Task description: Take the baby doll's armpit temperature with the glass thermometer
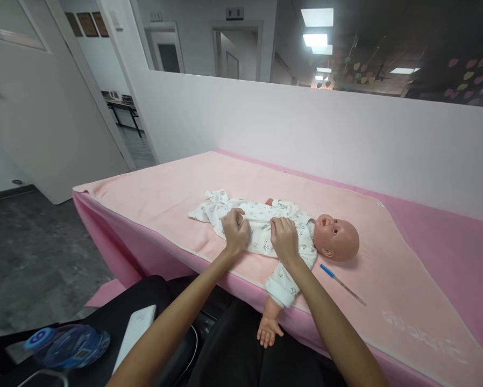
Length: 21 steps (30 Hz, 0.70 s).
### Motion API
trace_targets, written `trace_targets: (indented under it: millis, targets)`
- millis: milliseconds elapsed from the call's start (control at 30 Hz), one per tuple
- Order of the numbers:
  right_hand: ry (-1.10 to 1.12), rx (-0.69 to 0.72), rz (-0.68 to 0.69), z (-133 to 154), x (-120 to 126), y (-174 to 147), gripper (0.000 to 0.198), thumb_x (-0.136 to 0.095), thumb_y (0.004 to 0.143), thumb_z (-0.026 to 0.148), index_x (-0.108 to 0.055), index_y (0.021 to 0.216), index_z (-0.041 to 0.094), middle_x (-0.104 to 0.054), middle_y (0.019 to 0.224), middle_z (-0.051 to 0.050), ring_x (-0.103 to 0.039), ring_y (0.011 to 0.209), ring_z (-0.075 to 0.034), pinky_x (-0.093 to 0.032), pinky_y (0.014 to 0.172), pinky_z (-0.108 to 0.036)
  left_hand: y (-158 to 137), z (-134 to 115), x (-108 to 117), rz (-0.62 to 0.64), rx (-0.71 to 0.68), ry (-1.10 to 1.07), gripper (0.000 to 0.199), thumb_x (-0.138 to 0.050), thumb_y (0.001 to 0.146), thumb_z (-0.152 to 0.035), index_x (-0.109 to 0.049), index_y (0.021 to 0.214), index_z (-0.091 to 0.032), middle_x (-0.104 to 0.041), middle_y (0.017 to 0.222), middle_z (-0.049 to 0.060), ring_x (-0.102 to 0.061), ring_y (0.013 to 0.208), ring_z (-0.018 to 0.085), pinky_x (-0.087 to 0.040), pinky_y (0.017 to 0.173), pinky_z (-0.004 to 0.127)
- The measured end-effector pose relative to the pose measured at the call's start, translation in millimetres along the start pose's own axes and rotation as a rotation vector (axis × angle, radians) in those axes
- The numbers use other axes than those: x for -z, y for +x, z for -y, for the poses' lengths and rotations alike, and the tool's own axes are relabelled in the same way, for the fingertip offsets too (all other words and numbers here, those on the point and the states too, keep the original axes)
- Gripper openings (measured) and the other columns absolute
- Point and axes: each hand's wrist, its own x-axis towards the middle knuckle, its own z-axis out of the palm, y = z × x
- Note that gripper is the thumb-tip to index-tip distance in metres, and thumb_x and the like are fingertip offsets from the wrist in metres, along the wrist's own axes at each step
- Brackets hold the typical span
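Note:
A baby doll (338, 239) lies on its back on the pink mat, its bald head to the right. It wears a white printed onesie (261, 244) whose legs lie flat toward the left. Over the lower belly, my left hand (236, 231) is closed with the fingers curled on the onesie's fabric. My right hand (284, 236) is closed on the cloth at the doll's chest, fingertips at the front edge. Between the two hands the fabric is drawn in a straight fold. One doll arm (270, 322) hangs over the table's near edge.
A blue-capped pen (342, 285) lies on the pink mat (386, 258) beside the doll's head. On a black chair (144, 301) at the lower left are a water bottle (70, 344) and a white power bank (136, 333). A white wall (306, 123) borders the table's far side.

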Motion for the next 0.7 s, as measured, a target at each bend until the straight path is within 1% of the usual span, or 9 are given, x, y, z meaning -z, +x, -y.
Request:
trace_targets:
  millis: [33,67,100,200,267,333,400,533,700]
  targets:
    - [0.008,-0.003,-0.002,-0.2,-0.1,0.0,0.021,-0.036,0.089,0.014,-0.054,0.079,0.018,-0.054,0.069,-0.004,-0.048,0.070,-0.017,-0.035,0.067,-0.030,0.5,0.6,0.9,-0.047,0.001,0.025,0.019,-0.042,0.064,-0.009,-0.045,0.078,-0.021,-0.046,0.063,-0.001,-0.046,0.063,0.017,-0.035,0.071,0.036]
    - [0.015,-0.004,-0.002,-0.3,-0.2,-0.1,0.021,-0.036,0.089,0.015,-0.054,0.078,0.018,-0.054,0.069,-0.003,-0.048,0.070,-0.017,-0.035,0.068,-0.030,0.4,0.4,1.3,-0.061,-0.028,0.049,0.018,-0.043,0.065,-0.009,-0.046,0.079,-0.021,-0.049,0.066,0.000,-0.048,0.067,0.018,-0.035,0.072,0.036]
    - [0.019,-0.002,-0.001,-0.4,-0.2,-0.2,0.020,-0.037,0.089,0.015,-0.054,0.078,0.018,-0.054,0.069,-0.003,-0.048,0.070,-0.017,-0.035,0.068,-0.030,-0.3,-0.6,1.3,-0.038,-0.085,0.067,0.017,-0.044,0.067,-0.009,-0.048,0.079,-0.021,-0.052,0.070,0.001,-0.049,0.072,0.019,-0.034,0.074,0.037]
    - [0.014,0.009,0.014,-0.4,-0.3,-0.6,0.019,-0.039,0.088,0.017,-0.054,0.078,0.019,-0.054,0.070,-0.003,-0.047,0.070,-0.017,-0.036,0.070,-0.030,-4.1,-6.3,-1.4,0.168,-0.286,0.072,0.010,-0.046,0.076,-0.015,-0.053,0.079,-0.022,-0.060,0.077,0.001,-0.053,0.078,0.019,-0.032,0.079,0.037]
    - [0.006,0.006,0.022,-0.2,-0.3,-0.8,0.018,-0.039,0.088,0.018,-0.055,0.079,0.019,-0.055,0.071,-0.003,-0.047,0.071,-0.017,-0.036,0.071,-0.030,-6.0,-9.8,-3.7,0.274,-0.345,0.063,0.011,-0.045,0.082,-0.020,-0.055,0.079,-0.022,-0.063,0.077,0.000,-0.054,0.076,0.017,-0.031,0.081,0.037]
    - [-0.001,0.000,0.024,0.1,-0.3,-0.9,0.019,-0.038,0.089,0.018,-0.055,0.080,0.019,-0.055,0.072,-0.003,-0.047,0.072,-0.017,-0.036,0.072,-0.029,-6.2,-11.5,-5.1,0.319,-0.347,0.061,0.014,-0.043,0.085,-0.023,-0.057,0.081,-0.022,-0.064,0.077,0.000,-0.054,0.075,0.016,-0.030,0.083,0.037]
    - [-0.009,-0.005,0.027,0.4,-0.5,-0.7,0.019,-0.038,0.089,0.018,-0.055,0.081,0.018,-0.055,0.072,-0.003,-0.047,0.073,-0.017,-0.036,0.072,-0.029,-5.2,-11.6,-5.3,0.337,-0.347,0.065,0.015,-0.044,0.085,-0.025,-0.058,0.082,-0.022,-0.064,0.078,0.000,-0.054,0.075,0.017,-0.029,0.084,0.038]
    - [-0.037,-0.005,0.048,0.6,-1.3,0.1,0.017,-0.040,0.087,0.016,-0.055,0.079,0.019,-0.055,0.073,-0.003,-0.047,0.073,-0.017,-0.035,0.073,-0.030,-2.5,-10.3,-4.8,0.366,-0.362,0.075,0.012,-0.048,0.082,-0.024,-0.059,0.078,-0.023,-0.064,0.081,0.000,-0.053,0.080,0.018,-0.029,0.084,0.038]
    - [-0.062,-0.001,0.073,-0.1,-1.5,0.9,0.016,-0.042,0.086,0.016,-0.055,0.079,0.019,-0.055,0.073,-0.003,-0.046,0.074,-0.018,-0.035,0.072,-0.030,-1.2,-9.4,-5.0,0.428,-0.337,0.060,0.010,-0.050,0.080,-0.023,-0.060,0.078,-0.024,-0.065,0.082,0.000,-0.053,0.084,0.019,-0.030,0.081,0.037]
